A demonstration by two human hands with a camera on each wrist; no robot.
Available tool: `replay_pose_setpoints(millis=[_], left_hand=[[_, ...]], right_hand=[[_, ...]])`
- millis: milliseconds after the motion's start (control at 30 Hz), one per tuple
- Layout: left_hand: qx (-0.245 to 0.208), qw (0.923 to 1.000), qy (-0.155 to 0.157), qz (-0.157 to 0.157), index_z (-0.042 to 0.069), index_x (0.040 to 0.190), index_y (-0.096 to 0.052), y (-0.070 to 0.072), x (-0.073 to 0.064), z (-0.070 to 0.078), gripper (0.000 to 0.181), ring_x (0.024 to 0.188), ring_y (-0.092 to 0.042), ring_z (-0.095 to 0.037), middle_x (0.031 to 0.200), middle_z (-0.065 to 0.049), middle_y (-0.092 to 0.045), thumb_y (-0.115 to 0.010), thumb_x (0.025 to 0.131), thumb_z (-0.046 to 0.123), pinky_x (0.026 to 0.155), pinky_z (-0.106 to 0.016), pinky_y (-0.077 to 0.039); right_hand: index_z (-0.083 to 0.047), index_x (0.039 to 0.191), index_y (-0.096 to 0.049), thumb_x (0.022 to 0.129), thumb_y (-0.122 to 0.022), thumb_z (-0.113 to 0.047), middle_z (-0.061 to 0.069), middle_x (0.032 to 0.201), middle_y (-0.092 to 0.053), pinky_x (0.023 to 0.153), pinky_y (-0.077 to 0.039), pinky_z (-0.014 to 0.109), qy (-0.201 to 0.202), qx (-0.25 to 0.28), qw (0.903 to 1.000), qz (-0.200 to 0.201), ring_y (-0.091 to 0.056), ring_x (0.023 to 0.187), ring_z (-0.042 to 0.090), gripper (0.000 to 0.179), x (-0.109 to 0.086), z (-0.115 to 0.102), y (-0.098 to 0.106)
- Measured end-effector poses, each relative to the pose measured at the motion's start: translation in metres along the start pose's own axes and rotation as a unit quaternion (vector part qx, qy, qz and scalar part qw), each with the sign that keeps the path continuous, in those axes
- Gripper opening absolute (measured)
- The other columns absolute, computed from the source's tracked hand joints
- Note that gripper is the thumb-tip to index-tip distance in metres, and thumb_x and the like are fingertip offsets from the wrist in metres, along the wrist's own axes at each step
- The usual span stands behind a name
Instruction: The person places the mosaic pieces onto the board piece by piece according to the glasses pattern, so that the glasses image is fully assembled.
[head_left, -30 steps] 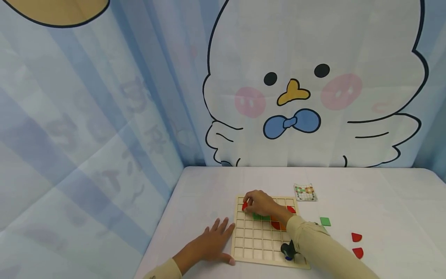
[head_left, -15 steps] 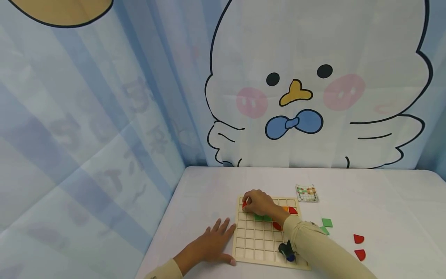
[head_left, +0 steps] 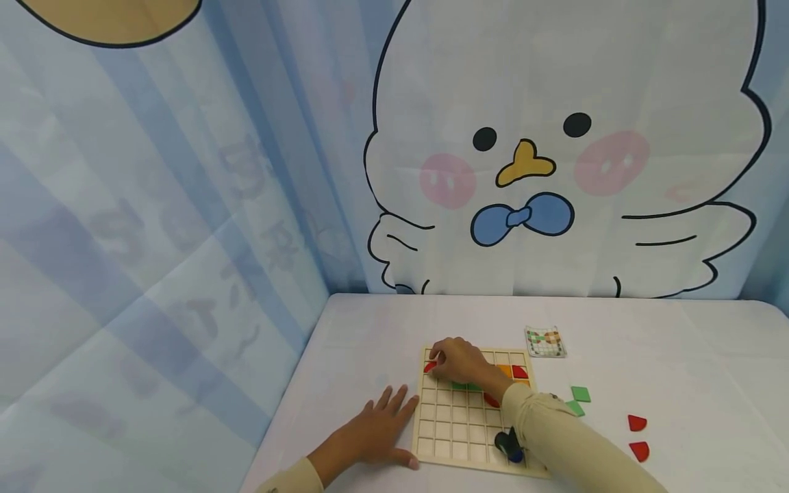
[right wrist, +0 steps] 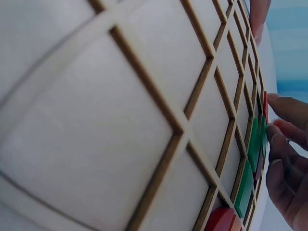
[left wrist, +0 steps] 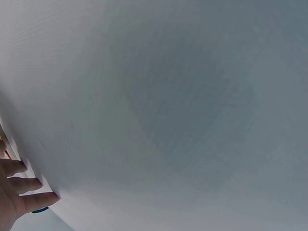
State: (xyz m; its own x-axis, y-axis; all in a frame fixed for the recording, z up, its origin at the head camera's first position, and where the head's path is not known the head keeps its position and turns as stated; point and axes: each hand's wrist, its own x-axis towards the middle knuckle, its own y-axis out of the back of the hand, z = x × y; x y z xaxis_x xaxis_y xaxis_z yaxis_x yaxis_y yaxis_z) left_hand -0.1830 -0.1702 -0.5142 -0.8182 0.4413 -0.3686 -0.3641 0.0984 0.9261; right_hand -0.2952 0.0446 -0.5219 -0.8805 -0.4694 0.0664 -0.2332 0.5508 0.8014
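A wooden grid board (head_left: 451, 433) lies on the table with coloured flat pieces set in its far rows. My right hand (head_left: 461, 361) is over its far left part, fingertips at a red curved-edged piece (head_left: 430, 368) that lies in a cell of the left column. In the right wrist view, the index fingertip touches that red piece (right wrist: 265, 103), while the thumb is apart from it. Green pieces (right wrist: 246, 187) fill cells beside the fingers. My left hand (head_left: 379, 426) rests with fingers spread on the table, fingertips and thumb at the board's left edge.
A small pattern card (head_left: 545, 342) lies beyond the board's far right corner. To the right are green pieces (head_left: 581, 394) and two loose red pieces (head_left: 637, 423). A dark wrist device (head_left: 509, 445) hangs under the right sleeve, over the board.
The red piece, earlier tilted between the right fingers, now lies flat in its cell. The right fingers have shifted slightly to its right side. The left hand stays where it was.
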Motion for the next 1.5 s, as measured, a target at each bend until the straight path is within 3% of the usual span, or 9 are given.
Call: replay_pose_setpoints(millis=[233, 733, 900, 1200, 1300, 1500], left_hand=[[-0.002, 1.0000, -0.003, 0.003, 0.026, 0.161, -0.024, 0.001, -0.001, 0.000, 0.107, 0.152, -0.025, -0.041, 0.168, -0.010, -0.020, -0.058, 0.076, 0.082, 0.111, -0.061, -0.038], [0.005, 0.9999, -0.009, 0.007, 0.027, 0.161, -0.023, -0.003, 0.002, -0.002, 0.107, 0.152, -0.025, -0.040, 0.168, -0.008, -0.019, -0.056, 0.076, 0.084, 0.110, -0.061, -0.039], [0.002, 1.0000, -0.003, 0.003, 0.028, 0.161, -0.024, -0.002, 0.002, 0.001, 0.107, 0.152, -0.025, -0.039, 0.168, -0.008, -0.019, -0.056, 0.075, 0.084, 0.111, -0.061, -0.039], [0.000, 1.0000, 0.004, -0.006, 0.028, 0.161, -0.023, 0.002, 0.001, 0.002, 0.107, 0.153, -0.024, -0.039, 0.169, -0.008, -0.019, -0.056, 0.076, 0.084, 0.112, -0.061, -0.037], [-0.004, 0.9999, 0.009, -0.008, 0.028, 0.161, -0.024, 0.002, -0.001, 0.003, 0.107, 0.153, -0.023, -0.038, 0.169, -0.007, -0.019, -0.057, 0.076, 0.083, 0.112, -0.061, -0.037], [-0.014, 0.9998, 0.013, -0.010, 0.028, 0.161, -0.025, 0.006, -0.003, 0.005, 0.107, 0.153, -0.022, -0.038, 0.169, -0.006, -0.019, -0.060, 0.075, 0.081, 0.113, -0.061, -0.036]], right_hand=[[-0.014, 0.087, -0.076, 0.084, -0.081, -0.015, -0.006, 0.075, -0.064, 0.062, -0.047, 0.030, -0.008, -0.004, 1.0000, -0.001, -0.055, 0.069, 0.009, 0.006, 0.001, 0.000, 0.003], [-0.016, 0.089, -0.076, 0.083, -0.082, -0.019, -0.006, 0.078, -0.064, 0.063, -0.047, 0.031, -0.033, -0.013, 0.9991, -0.024, -0.055, 0.070, 0.010, 0.009, 0.001, 0.000, 0.008], [-0.011, 0.099, -0.075, 0.085, -0.079, -0.017, -0.002, 0.082, -0.066, 0.065, -0.049, 0.032, -0.007, 0.003, 0.9992, -0.040, -0.056, 0.073, 0.011, 0.016, -0.006, -0.001, 0.017], [-0.005, 0.118, -0.069, 0.095, -0.070, -0.023, -0.004, 0.092, -0.069, 0.072, -0.052, 0.026, 0.097, 0.062, 0.9897, -0.085, -0.062, 0.082, 0.008, 0.029, -0.021, 0.023, 0.034], [-0.005, 0.118, -0.069, 0.096, -0.069, -0.025, -0.005, 0.093, -0.068, 0.070, -0.050, 0.025, 0.097, 0.083, 0.9878, -0.089, -0.060, 0.081, 0.009, 0.030, -0.029, 0.032, 0.043], [-0.006, 0.118, -0.069, 0.096, -0.070, -0.027, -0.006, 0.095, -0.067, 0.072, -0.051, 0.024, 0.061, 0.086, 0.9912, -0.079, -0.059, 0.084, 0.011, 0.031, -0.051, 0.050, 0.066]])
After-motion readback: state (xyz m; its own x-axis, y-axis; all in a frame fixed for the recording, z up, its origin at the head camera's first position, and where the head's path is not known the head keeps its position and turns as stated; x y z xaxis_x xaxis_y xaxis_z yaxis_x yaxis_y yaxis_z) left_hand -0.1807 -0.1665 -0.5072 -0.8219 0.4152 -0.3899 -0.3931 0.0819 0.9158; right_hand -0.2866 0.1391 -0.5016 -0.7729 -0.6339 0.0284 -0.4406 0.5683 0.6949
